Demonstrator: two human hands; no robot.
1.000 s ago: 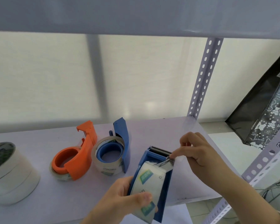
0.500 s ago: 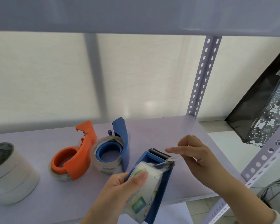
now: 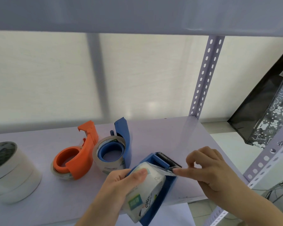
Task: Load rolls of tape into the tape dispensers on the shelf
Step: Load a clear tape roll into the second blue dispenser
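My left hand (image 3: 119,185) grips a blue tape dispenser (image 3: 160,191) with a clear printed tape roll (image 3: 145,193) seated in it, held over the shelf's front edge. My right hand (image 3: 207,170) pinches the loose end of the tape (image 3: 171,169) just below the dispenser's toothed blade (image 3: 170,158). Farther left on the shelf lie an orange dispenser (image 3: 77,159) and a second blue dispenser (image 3: 116,149), each with a clear roll in it.
A stack of white tape rolls (image 3: 8,172) stands at the shelf's left. A perforated upright post (image 3: 204,75) rises at the back right, another post (image 3: 268,157) at the front right. A black patterned bag (image 3: 268,108) leans beyond the shelf. An upper shelf (image 3: 137,12) hangs overhead.
My left thumb moved up onto the roll and turned the dispenser. My right hand shifted right and lower, drawing the tape end out beside the blade.
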